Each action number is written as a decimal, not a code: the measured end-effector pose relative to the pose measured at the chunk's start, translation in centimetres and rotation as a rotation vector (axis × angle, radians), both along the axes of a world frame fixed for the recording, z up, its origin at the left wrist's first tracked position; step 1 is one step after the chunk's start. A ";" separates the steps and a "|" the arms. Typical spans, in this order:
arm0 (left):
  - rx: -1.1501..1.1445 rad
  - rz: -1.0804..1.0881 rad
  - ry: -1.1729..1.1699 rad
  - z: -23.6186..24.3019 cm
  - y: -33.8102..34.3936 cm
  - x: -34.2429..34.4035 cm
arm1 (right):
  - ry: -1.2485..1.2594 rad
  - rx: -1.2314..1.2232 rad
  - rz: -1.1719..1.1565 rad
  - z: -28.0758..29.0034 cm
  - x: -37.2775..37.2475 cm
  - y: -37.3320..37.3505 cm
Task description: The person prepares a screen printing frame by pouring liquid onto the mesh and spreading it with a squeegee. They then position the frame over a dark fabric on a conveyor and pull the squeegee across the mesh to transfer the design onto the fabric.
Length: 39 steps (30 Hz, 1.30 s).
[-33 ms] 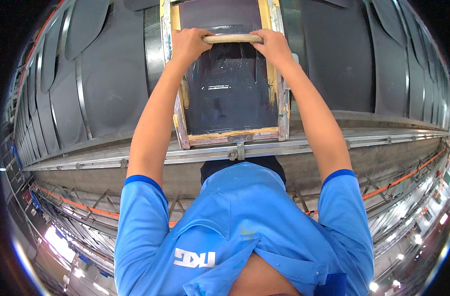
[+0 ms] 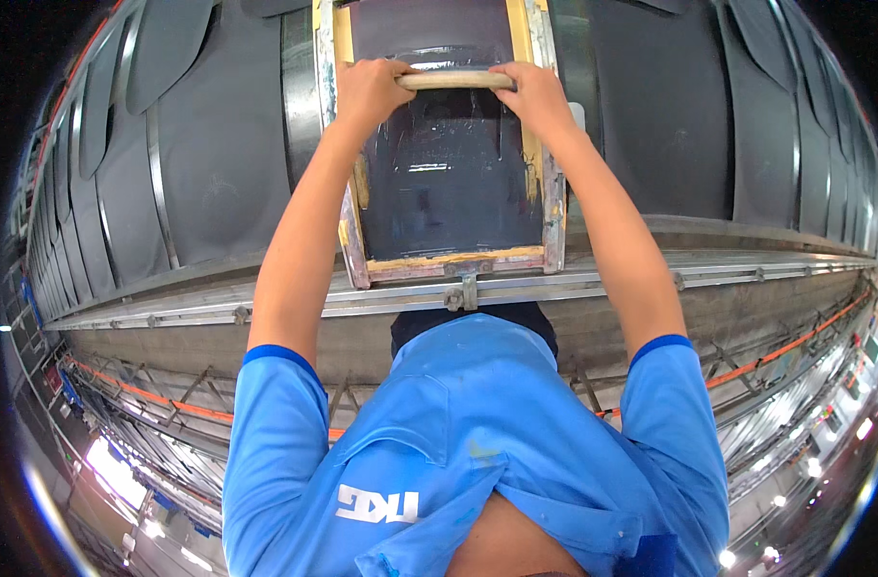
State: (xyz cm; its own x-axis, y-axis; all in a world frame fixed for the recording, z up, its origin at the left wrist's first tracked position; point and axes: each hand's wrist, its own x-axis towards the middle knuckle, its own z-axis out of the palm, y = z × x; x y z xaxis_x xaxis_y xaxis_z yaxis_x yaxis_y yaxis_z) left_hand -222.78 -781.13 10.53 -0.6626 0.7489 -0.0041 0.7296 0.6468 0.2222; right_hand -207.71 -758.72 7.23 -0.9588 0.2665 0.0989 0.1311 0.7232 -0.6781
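Note:
A squeegee with a pale wooden handle [image 2: 456, 80] lies crosswise over a screen printing frame [image 2: 356, 252]. My left hand [image 2: 373, 88] grips the squeegee's left end, and my right hand [image 2: 535, 94] grips its right end, fingers wrapped round the wood. The squeegee's lower edge is hidden from above. Dark mesh [image 2: 449, 216] fills the frame, with shiny wet streaks near the handle and in the middle. Yellow tape [image 2: 521, 252] borders the mesh, worn and smeared with dark ink. Both my arms reach forward, nearly straight.
Dark grey sheet pieces [image 2: 223, 144] lie in a row on the long table to the left, with more [image 2: 665, 125] to the right. A metal rail [image 2: 602, 288] runs along the near edge, with a small clamp [image 2: 468, 292] at the frame. Behind me runs an orange pipe [image 2: 175, 404].
Both hands and the squeegee have shifted very slightly toward me over the mesh. The grip is the same, and the frame stays in place.

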 end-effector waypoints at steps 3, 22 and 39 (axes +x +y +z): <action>-0.047 -0.027 -0.087 0.2 -1.7 3.8 | 0.017 -0.047 0.007 -0.4 4.5 -2.0; 0.178 0.018 -0.096 -0.6 -10.2 18.7 | 0.034 -0.293 -0.530 -3.6 8.1 3.3; 0.244 0.135 -0.065 3.0 -34.6 8.9 | 0.338 -0.321 -0.469 1.4 -5.2 -22.6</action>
